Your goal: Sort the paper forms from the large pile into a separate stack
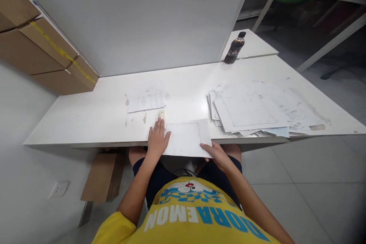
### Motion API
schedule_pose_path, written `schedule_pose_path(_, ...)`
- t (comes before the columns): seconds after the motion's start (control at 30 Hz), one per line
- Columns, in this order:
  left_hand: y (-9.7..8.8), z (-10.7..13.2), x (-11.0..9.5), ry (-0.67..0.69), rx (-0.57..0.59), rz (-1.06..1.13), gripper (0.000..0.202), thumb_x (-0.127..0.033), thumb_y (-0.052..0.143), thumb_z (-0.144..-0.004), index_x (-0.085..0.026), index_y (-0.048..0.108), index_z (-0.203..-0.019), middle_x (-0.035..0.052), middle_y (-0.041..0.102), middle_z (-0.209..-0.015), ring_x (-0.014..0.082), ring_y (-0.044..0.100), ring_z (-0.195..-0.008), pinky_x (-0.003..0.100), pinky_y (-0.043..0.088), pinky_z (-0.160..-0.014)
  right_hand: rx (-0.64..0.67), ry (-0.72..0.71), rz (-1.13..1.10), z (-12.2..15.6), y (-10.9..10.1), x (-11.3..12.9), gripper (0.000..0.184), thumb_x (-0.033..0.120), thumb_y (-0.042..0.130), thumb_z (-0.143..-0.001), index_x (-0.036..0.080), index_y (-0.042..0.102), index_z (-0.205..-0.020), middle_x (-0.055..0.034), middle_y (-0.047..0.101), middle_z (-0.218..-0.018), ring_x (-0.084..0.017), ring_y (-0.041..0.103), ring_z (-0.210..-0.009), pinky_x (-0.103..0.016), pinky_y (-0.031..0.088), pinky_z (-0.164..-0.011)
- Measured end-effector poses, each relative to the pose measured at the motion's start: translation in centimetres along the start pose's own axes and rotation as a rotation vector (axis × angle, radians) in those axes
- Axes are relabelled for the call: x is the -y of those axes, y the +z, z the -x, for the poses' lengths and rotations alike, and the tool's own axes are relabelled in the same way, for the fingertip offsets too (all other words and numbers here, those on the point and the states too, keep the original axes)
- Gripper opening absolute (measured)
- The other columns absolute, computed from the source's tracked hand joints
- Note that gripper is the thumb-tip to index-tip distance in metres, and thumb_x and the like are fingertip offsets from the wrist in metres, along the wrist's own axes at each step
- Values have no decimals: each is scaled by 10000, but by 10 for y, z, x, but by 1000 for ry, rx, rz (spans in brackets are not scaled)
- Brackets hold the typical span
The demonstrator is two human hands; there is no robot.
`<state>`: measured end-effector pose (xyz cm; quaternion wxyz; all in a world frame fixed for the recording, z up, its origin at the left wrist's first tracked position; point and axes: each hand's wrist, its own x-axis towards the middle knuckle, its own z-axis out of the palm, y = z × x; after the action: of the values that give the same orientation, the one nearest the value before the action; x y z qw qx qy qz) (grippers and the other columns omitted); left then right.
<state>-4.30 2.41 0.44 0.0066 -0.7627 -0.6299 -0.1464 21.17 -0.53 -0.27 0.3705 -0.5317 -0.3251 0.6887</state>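
Observation:
A white sheet of paper (187, 137) lies at the table's front edge, hanging a little over it. My left hand (157, 138) rests on a small cream stapler (162, 115) at the sheet's upper left corner, fingers together and pressing down. My right hand (215, 152) pinches the sheet's lower right corner at the table's edge.
A smaller stack of printed sheets (145, 100) lies behind the stapler. A large messy pile of papers (257, 110) spreads at the right. A dark soda bottle (235, 48) stands at the back right. A white partition (137, 19) rises behind the white table (94, 114); cardboard boxes (42, 45) sit at left.

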Motion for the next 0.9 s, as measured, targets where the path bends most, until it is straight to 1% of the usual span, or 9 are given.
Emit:
schedule_pose_path(0.1, 5, 1, -3, -19, -20, -53, 622, -420, 314, -1014, -85, 239, -1532, 206, 297, -1558, 324, 362, -1421, 556, 335, -1122, 62, 9, 73, -3, -4, -4, 509, 654, 760, -587, 180, 577, -619, 6, 539, -451, -114, 444, -388, -272, 351, -406)
schedule_pose_path(0.23, 5, 2, -6, -24, -46, -47, 656, -442, 360, -997, -78, 246, -1530, 206, 307, -1553, 322, 371, -1416, 552, 329, -1128, 34, -13, 126, -2, -2, -4, 520, 684, 731, -581, 197, 547, -580, 0, 534, -437, -122, 441, -389, -281, 353, -412)
schedule_pose_path(0.33, 2, 1, -6, -32, -69, -9, 650, -447, 372, -993, -110, 248, -1535, 179, 333, -1549, 294, 393, -1407, 515, 346, -1129, 36, -50, 247, 3, -5, 7, 504, 676, 700, -618, 206, 531, -547, 0, 521, -427, -135, 454, -409, -286, 371, -427)
schedule_pose_path(0.4, 2, 2, -7, -38, -91, 6, 631, -431, 372, -995, -133, 248, -1537, 161, 345, -1548, 281, 406, -1400, 500, 344, -1135, 24, -77, 341, 8, -15, 21, 481, 656, 677, -647, 208, 536, -544, 2, 517, -426, -146, 466, -422, -289, 381, -432)
schedule_pose_path(0.5, 7, 3, -9, -55, -150, 17, 634, -422, 377, -991, -137, 233, -1540, 155, 351, -1547, 278, 404, -1401, 497, 320, -1151, -121, -147, 485, 13, -47, 54, 425, 619, 656, -657, 201, 595, -614, -18, 592, -517, -178, 527, -504, -301, 415, -474)
schedule_pose_path(0.57, 13, 3, -9, -63, -196, 25, 642, -407, 384, -987, -120, 223, -1539, 170, 395, -1520, 275, 417, -1393, 487, 311, -1158, -252, -205, 620, 13, -77, 78, 408, 602, 652, -650, 195, 626, -666, -40, 648, -621, -206, 572, -610, -320, 445, -553)
schedule_pose_path(0.7, 26, 4, -7, -82, -254, 33, 638, -348, 408, -968, -75, 244, -1521, 199, 528, -1412, 277, 465, -1359, 477, 314, -1157, -429, -200, 846, 0, -143, 119, 384, 580, 611, -685, 203, 622, -758, -75, 667, -741, -246, 586, -718, -373, 444, -670)
schedule_pose_path(0.83, 27, 7, -11, -94, -246, 48, 623, -321, 419, -957, -94, 261, -1515, 186, 546, -1399, 286, 457, -1364, 490, 293, -1166, -550, -146, 962, -25, -198, 139, 335, 497, 562, -701, 224, 604, -890, -141, 676, -902, -338, 601, -860, -451, 446, -752)
schedule_pose_path(0.9, 19, 8, -14, -120, -244, 92, 666, -357, 422, -961, -97, 205, -1534, 184, 566, -1377, 299, 496, -1329, 491, 335, -1138, -648, -149, 1099, -35, -217, 143, 453, 492, 543, -690, 238, 579, -1063, -172, 659, -1064, -414, 575, -1009, -515, 432, -820)
